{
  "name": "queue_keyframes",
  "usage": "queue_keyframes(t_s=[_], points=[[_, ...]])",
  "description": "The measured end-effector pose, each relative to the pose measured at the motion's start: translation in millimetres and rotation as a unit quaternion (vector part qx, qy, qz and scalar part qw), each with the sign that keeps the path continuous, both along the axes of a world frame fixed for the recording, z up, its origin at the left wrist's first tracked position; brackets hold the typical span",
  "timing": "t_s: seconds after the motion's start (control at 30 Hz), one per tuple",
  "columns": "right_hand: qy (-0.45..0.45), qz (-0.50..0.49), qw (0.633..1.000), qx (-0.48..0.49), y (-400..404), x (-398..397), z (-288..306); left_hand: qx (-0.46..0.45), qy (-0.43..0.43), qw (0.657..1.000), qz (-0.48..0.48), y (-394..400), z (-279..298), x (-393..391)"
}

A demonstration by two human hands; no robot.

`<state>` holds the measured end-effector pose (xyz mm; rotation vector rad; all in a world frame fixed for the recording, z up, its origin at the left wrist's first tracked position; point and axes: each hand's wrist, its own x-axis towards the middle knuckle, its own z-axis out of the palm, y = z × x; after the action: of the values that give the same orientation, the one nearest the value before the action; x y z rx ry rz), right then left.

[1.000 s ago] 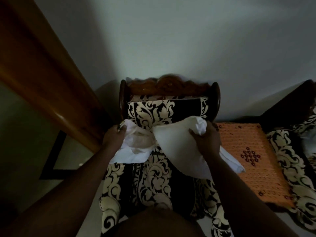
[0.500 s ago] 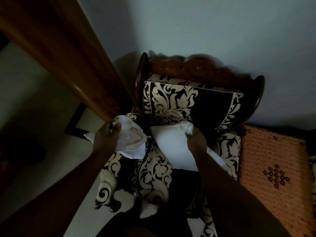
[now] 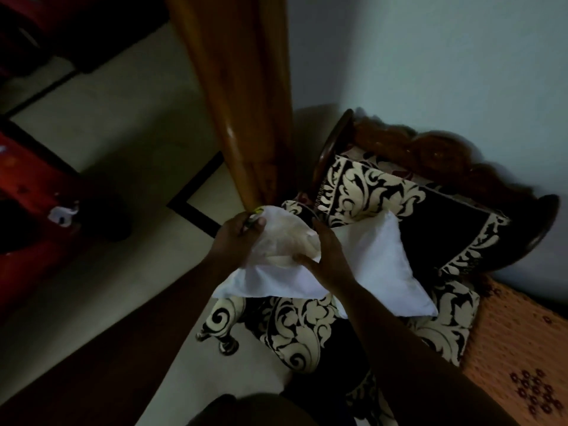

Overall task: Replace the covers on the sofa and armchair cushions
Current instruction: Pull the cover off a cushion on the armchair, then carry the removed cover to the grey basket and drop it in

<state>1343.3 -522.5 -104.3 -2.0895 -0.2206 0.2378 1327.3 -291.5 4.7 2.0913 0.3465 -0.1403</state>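
A white bare cushion [image 3: 384, 265] lies on the seat of the armchair [image 3: 307, 327], which is upholstered in black and cream floral fabric. Over its left end bunches a thin white cover [image 3: 285, 241]. My left hand [image 3: 236, 238] grips the cover's upper left edge with curled fingers. My right hand [image 3: 329, 256] pinches the cover's right side, where it meets the cushion. A black and cream patterned back cushion [image 3: 408, 210] leans against the carved wooden backrest [image 3: 430, 149].
A wooden door frame post [image 3: 242, 118] rises just left of the armchair. An orange patterned cloth [image 3: 516, 348] covers a surface at the right. Red fabric [image 3: 27, 204] lies on the pale floor [image 3: 116, 124] at the far left. A pale wall stands behind.
My view has swung left and down. My right hand has moved left across the cushion to the bunched cover, close to my left hand. The cover now lies further over the cushion's left end.
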Motion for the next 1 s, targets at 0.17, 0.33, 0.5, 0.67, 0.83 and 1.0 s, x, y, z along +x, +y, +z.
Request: queue_keyframes(t_s=[0.17,0.33,0.5,0.67,0.83,1.0], points=[[-0.144,0.068,0.982,-0.098,67.7,-0.9,33.3,0.014,-0.019,0.999,-0.046,72.2,25.8,-53.8],[-0.135,0.208,0.954,-0.168,176.1,-35.2,70.5,0.029,-0.051,0.998,0.011,169.0,40.9,-132.0],[-0.164,0.213,0.94,-0.21,306.0,-101.9,98.2,0.038,-0.078,0.989,0.116,265.1,43.5,-216.5],[-0.184,0.235,0.942,-0.155,419.6,-166.0,120.2,0.072,-0.101,0.96,0.252,358.9,49.4,-301.2],[-0.1,0.375,0.919,-0.07,497.5,-195.3,134.3,0.084,-0.143,0.905,0.391,452.5,60.6,-384.9],[-0.02,0.48,0.874,-0.073,581.6,-233.8,130.1,0.03,-0.179,0.832,0.525,521.8,72.1,-461.7]])
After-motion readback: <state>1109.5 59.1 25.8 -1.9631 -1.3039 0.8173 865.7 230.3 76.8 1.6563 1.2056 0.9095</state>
